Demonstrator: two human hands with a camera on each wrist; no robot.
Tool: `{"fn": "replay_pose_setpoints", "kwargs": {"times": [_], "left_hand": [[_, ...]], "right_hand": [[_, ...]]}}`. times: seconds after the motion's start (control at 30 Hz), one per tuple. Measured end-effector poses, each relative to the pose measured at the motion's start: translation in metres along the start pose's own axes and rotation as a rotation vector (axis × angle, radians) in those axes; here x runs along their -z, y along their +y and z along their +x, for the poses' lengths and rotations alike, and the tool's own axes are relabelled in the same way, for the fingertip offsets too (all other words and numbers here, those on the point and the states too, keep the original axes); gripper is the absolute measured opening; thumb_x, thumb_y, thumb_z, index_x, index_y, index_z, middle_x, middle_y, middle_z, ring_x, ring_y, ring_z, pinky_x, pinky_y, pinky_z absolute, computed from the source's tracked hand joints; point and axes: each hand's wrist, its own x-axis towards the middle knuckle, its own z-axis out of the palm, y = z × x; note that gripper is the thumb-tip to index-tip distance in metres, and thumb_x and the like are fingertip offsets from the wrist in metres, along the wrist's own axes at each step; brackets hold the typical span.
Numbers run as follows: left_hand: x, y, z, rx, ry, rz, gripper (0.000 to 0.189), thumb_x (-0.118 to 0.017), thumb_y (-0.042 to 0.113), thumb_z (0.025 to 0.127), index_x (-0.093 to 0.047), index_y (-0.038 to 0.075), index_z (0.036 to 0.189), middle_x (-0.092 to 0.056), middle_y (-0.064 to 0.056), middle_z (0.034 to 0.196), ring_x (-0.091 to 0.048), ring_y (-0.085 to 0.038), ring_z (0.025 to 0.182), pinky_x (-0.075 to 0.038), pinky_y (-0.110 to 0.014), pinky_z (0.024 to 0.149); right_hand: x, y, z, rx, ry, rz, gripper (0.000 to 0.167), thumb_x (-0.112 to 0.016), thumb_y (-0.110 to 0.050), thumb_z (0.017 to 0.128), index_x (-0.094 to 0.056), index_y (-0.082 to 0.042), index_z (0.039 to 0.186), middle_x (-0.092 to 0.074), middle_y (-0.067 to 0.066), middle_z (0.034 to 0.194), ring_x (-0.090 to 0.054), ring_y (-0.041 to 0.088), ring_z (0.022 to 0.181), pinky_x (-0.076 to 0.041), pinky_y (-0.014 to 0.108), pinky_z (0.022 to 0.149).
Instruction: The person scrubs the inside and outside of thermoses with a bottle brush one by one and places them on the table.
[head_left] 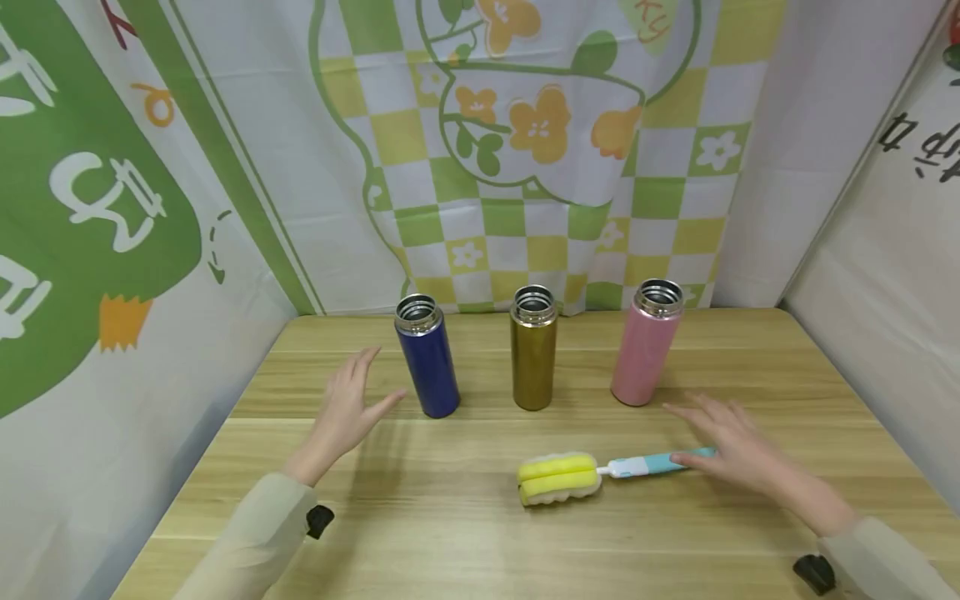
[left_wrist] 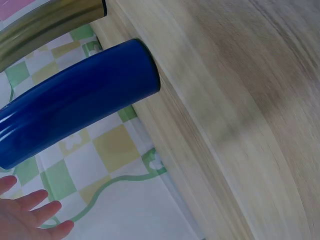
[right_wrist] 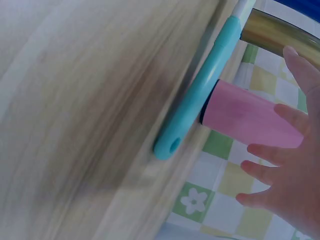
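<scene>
A blue thermos bottle (head_left: 430,367) stands upright, lidless, with my left hand (head_left: 348,408) just to its left, fingers spread and holding nothing. In the left wrist view the blue bottle (left_wrist: 85,97) lies beyond those fingertips (left_wrist: 34,199). My right hand (head_left: 738,446) hovers over the handle end of a bottle brush (head_left: 648,464), fingers apart and nothing in its grasp. The brush has a yellow and white sponge head (head_left: 558,478) pointing left. In the right wrist view its turquoise handle (right_wrist: 197,95) shows whole, apart from the hand (right_wrist: 295,165).
A gold bottle (head_left: 533,358) stands in the middle and a pink bottle (head_left: 645,350) at the right, both with open steel mouths. The three form a row near the back of the wooden table (head_left: 420,533). Printed curtains (head_left: 517,233) hang behind and at both sides.
</scene>
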Motion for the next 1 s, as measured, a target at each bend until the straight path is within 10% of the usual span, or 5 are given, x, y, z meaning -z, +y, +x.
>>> {"fn": "replay_pose_setpoints", "kwargs": {"times": [0.57,1.0], "left_hand": [[-0.019,0.002,0.024,0.305,-0.088,-0.512,0.09,-0.07,0.037,0.073,-0.016,0.006,0.139,-0.032,-0.021,0.135,-0.029,-0.034,0.125,-0.024,-0.048,0.1],[-0.043,0.005,0.036,0.372,-0.031,-0.762,0.088,-0.072,0.014,0.074,-0.014,0.004,0.139,-0.029,-0.023,0.137,-0.03,-0.034,0.124,-0.023,-0.04,0.103]], "right_hand": [[-0.015,0.009,0.0,0.031,-0.041,0.205,0.046,-0.075,-0.027,0.067,-0.062,-0.005,0.104,-0.06,0.014,0.104,-0.054,0.036,0.096,-0.043,0.05,0.079],[-0.022,0.017,0.006,0.041,-0.164,0.248,0.042,-0.078,-0.02,0.061,-0.065,-0.006,0.098,-0.061,0.008,0.098,-0.055,0.023,0.088,-0.046,0.034,0.075]]}}
